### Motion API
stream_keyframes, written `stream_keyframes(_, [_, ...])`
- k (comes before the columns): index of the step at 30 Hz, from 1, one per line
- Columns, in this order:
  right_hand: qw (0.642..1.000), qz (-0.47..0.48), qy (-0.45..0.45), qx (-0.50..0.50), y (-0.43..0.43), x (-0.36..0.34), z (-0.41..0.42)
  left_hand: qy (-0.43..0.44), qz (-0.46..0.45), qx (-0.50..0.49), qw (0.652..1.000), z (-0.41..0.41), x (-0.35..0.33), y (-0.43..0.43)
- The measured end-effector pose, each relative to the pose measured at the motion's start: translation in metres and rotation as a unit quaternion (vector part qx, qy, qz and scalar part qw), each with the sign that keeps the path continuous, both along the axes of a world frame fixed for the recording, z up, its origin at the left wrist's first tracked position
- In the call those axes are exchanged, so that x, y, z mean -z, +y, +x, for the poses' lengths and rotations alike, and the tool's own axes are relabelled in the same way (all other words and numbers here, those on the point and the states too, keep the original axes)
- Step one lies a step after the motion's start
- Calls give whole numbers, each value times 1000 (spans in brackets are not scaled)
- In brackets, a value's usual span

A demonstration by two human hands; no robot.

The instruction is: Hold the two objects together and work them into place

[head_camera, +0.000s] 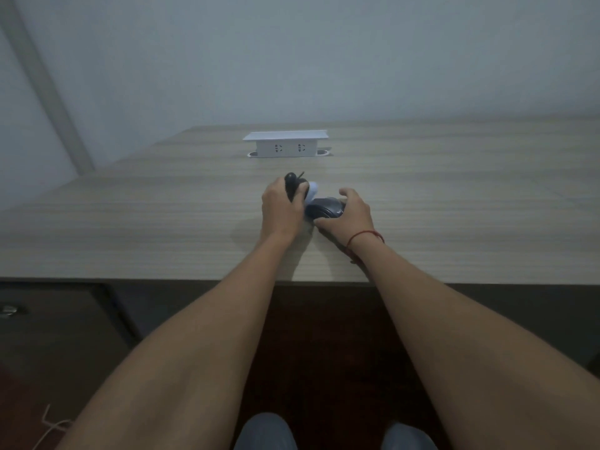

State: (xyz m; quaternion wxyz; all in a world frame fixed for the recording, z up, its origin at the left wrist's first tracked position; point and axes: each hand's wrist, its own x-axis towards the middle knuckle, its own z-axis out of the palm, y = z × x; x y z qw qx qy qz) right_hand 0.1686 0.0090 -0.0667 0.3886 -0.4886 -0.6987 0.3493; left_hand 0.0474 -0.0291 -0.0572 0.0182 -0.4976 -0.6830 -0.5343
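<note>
Item: dark computer mouse (325, 209), lying flat on the worktop (162, 228) near its middle, a little in from the front edge; the right hand (349, 213) cups it from the right side, thumb low along the near flank and fingers curled over the far side, a hold that seems meant to steady it against the surface rather than lift it. Adjoining item: a small black object (291, 185) with a thin dark strand rising from its top, possibly a cord or strap, gripped in the left hand (281, 211), whose fingers are wrapped tightly round it; a pale blue-white rounded piece (312, 191) shows just past the knuckles, touching or nearly touching the mouse's left end, though what it is cannot be told. The two hands sit close together, so that both held things meet in one spot. A red string bracelet (363, 237) circles the right wrist. Further back: a white socket box (285, 145) with two outlets facing the person, standing upright on the worktop, well apart from the hands. Below the front edge: dark cabinet fronts and knees in blue trousers.
</note>
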Motion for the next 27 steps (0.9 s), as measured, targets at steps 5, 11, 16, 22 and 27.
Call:
stream_keyframes(5, [999, 11, -37, 1, 2, 2, 0, 5, -66, -14, 998, -2, -7, 1])
stream_keyframes(11, [988, 52, -146, 18, 7, 2, -4, -9, -33, -12, 999, 6, -9, -1])
stream_keyframes(16, [999, -2, -27, -33, 11, -2, 6, 27, -123, -35, 991, -3, -21, 4])
stream_keyframes(22, [999, -9, -46, -28, 10, -3, 3, 60, -176, -19, 982, 2, -28, 2])
stream_keyframes(27, [985, 46, -114, 120, 2, -1, -3, 8, -120, -31, 992, -2, -18, -5])
